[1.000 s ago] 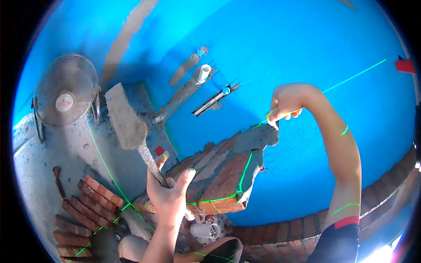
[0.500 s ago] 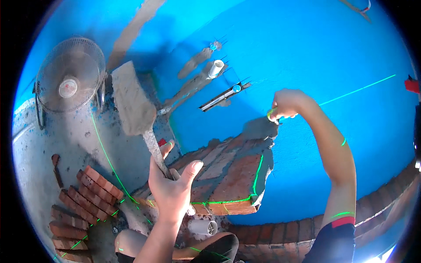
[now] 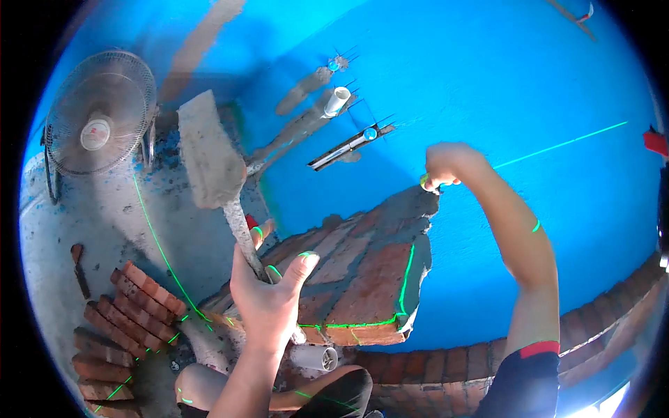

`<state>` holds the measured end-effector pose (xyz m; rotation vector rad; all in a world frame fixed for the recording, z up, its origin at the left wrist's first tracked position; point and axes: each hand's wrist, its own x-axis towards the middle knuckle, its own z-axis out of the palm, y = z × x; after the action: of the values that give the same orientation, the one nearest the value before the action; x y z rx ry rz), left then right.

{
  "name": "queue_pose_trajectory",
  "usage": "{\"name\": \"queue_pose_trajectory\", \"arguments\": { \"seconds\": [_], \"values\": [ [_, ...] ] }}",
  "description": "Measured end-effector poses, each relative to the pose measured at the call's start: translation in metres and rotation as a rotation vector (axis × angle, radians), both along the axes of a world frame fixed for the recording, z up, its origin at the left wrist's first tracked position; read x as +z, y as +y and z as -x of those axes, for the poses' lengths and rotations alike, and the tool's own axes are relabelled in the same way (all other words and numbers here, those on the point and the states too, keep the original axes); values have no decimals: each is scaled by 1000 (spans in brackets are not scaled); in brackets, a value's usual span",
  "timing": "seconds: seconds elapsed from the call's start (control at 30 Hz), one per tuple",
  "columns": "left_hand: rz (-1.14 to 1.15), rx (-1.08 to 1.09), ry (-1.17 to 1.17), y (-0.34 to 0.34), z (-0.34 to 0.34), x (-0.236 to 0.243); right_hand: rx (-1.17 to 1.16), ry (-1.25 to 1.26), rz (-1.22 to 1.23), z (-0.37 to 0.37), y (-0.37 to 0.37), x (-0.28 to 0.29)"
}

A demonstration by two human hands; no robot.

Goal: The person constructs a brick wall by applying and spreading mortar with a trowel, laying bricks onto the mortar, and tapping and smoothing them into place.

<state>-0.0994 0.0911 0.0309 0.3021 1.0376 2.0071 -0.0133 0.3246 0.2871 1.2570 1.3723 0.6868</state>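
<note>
My left hand (image 3: 268,292) is closed round the handle of a long, mortar-coated trowel (image 3: 212,153), its thumb sticking out to the right. The wide grey blade points up and away, toward the far left. Farther right, my right hand (image 3: 449,167) grips a small tool with a yellow-green part (image 3: 424,181); the rest of that tool is mostly hidden. It meets the grey mortar (image 3: 411,202) at the far end of a low brick wall (image 3: 369,289), where the brickwork touches the blue wall (image 3: 502,230). Green laser lines run along the brickwork's near edge and right side.
A floor fan (image 3: 97,129) stands at far left. Stacked loose bricks (image 3: 143,299) lie at lower left, near a narrow rusty tool (image 3: 80,268). White pipes (image 3: 338,101) stick out of the blue wall; another pipe (image 3: 313,357) lies by my knee. A curved brick row (image 3: 446,366) runs along the lower right.
The view has shifted slightly, so most things sit a little farther left. Both hands keep their grips, and my right hand stays at the mortared end of the brickwork.
</note>
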Motion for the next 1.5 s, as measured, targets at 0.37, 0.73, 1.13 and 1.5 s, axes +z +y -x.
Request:
{"name": "queue_pose_trajectory", "arguments": {
  "seconds": [0.37,0.73,1.13,1.5],
  "values": [
    [66,-32,9,1,14,2,95,-99,-180,-57,55,6],
    [99,-129,15,10,14,4,202,17,-259,-71,53,38],
    [152,-242,4,-21,19,11,436,644,-622,-215,-65,105],
    [96,-67,-183,-88,28,26,6,1130,-983,-414,-430,48]
  ]
}}
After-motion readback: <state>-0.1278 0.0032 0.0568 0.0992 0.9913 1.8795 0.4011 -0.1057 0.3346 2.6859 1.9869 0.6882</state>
